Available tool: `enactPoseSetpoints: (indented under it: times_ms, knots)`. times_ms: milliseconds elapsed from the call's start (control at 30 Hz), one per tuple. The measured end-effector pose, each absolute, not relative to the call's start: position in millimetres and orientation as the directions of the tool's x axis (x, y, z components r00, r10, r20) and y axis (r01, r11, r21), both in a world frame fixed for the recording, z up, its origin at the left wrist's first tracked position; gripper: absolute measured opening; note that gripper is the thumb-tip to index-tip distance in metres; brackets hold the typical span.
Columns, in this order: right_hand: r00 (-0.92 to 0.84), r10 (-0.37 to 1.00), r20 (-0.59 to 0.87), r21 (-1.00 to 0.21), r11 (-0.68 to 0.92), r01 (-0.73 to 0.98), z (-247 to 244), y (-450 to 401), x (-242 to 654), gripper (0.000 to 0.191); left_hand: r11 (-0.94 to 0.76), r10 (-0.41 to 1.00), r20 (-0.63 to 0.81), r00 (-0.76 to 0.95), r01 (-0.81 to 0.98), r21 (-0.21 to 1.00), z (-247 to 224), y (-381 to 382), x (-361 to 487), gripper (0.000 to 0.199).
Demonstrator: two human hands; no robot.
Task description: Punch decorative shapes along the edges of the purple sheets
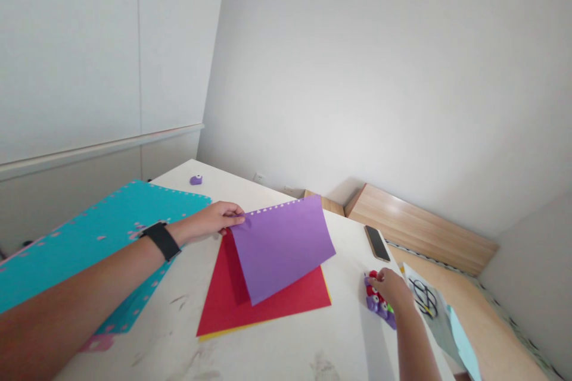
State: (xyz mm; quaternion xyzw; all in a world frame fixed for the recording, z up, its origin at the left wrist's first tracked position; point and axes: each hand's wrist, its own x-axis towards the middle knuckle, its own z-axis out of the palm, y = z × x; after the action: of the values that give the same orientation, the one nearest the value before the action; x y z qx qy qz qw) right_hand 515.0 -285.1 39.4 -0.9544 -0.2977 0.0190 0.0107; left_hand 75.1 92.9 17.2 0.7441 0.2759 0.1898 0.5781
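Left hand (pixel 226 218): fingers pinching purple sheet (pixel 283 250), above red sheet (pixel 268 315).
Right hand (pixel 392 287): at small punches (pixel 379 308), right; finger grip unclear.

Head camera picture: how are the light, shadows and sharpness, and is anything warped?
Head view: soft light, no harsh glare; the purple paper sheet casts a shadow on the red paper sheet; the left forearm looks stretched, likely wide-angle distortion; fine detail by the right hand is soft.
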Motion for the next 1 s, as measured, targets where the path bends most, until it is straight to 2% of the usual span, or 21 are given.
enactPoseSetpoints:
  times_ms: [167, 300, 400, 533, 767, 900, 1000]
  knots:
    - [0.809, 0.586, -0.039, 0.085, -0.805, 0.587, 30.4, -273.6, 513.8, 0.027, 0.087, 0.683, -0.069, 0.727, 0.013, 0.996, 21.3, 75.3, 83.8, 0.053]
    - [0.802, 0.597, -0.021, 0.134, -0.793, 0.594, 27.3, -270.1, 509.8, 0.029, 0.283, 0.58, -0.16, 0.799, -0.014, 0.959, 25.8, 55.1, 89.1, 0.062]
    - [0.788, 0.616, -0.006, 0.134, -0.78, 0.611, 26.1, -270.4, 505.4, 0.028, 0.346, 0.466, -0.192, 0.864, 0.022, 0.938, 31.9, 40.4, 90.1, 0.067]
    - [0.761, 0.649, 0.011, 0.099, -0.758, 0.645, 22.9, -271.3, 499.1, 0.03, 0.29, 0.39, -0.192, 0.901, 0.078, 0.954, 30.7, 29.8, 92.3, 0.065]
    - [0.747, 0.662, 0.063, -0.047, -0.745, 0.665, 21.6, -279.7, 506.0, 0.033, -0.007, 0.464, -0.13, 0.876, 0.151, 0.989, 11.6, 41.7, 94.4, 0.047]
    - [0.796, 0.594, 0.114, -0.118, -0.787, 0.605, 36.3, -299.7, 530.8, 0.041, -0.116, 0.453, -0.138, 0.881, 0.211, 0.971, 14.1, 51.6, 88.8, 0.043]
    - [0.846, 0.521, 0.11, -0.138, -0.835, 0.533, 46.8, -318.3, 550.9, 0.036, -0.159, 0.423, -0.17, 0.89, 0.258, 0.953, 18.3, 55.4, 84.9, 0.045]
